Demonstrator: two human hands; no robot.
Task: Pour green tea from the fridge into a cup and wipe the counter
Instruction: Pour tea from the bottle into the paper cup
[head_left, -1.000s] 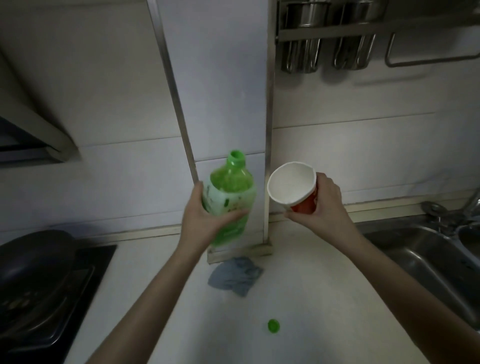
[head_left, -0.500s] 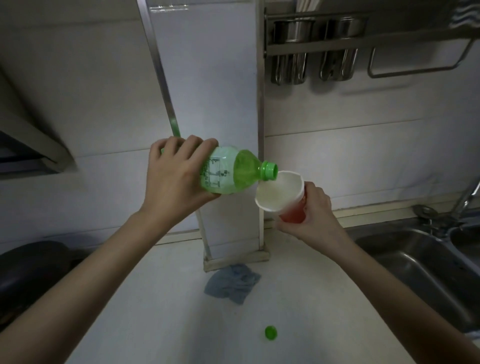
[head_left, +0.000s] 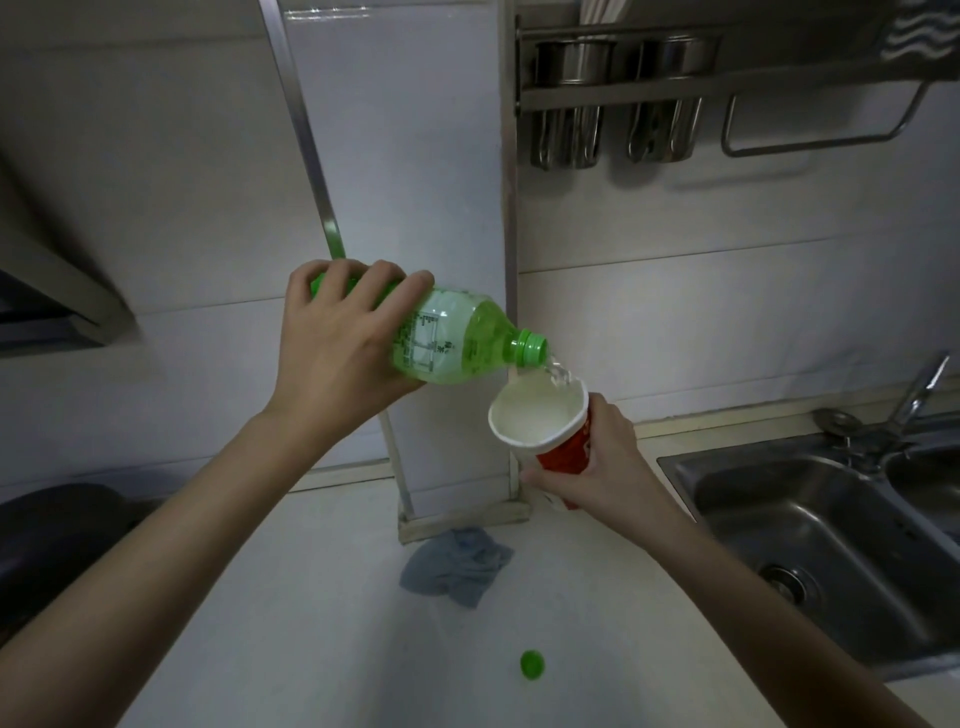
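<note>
Green tea bottle (head_left: 447, 343) sits at the centre of the frame, tipped almost sideways with its open neck pointing right and slightly down. The left hand (head_left: 337, 353) wraps around its base end. A clear stream falls from the neck into a red paper cup (head_left: 545, 426) with a white inside, gripped just below and right by the right hand (head_left: 597, 467). Lower centre, a crumpled blue cloth (head_left: 457, 566) and a green cap (head_left: 532, 665) lie on the pale tabletop (head_left: 311, 623). A steel sink (head_left: 831, 530) fills the right edge.
</note>
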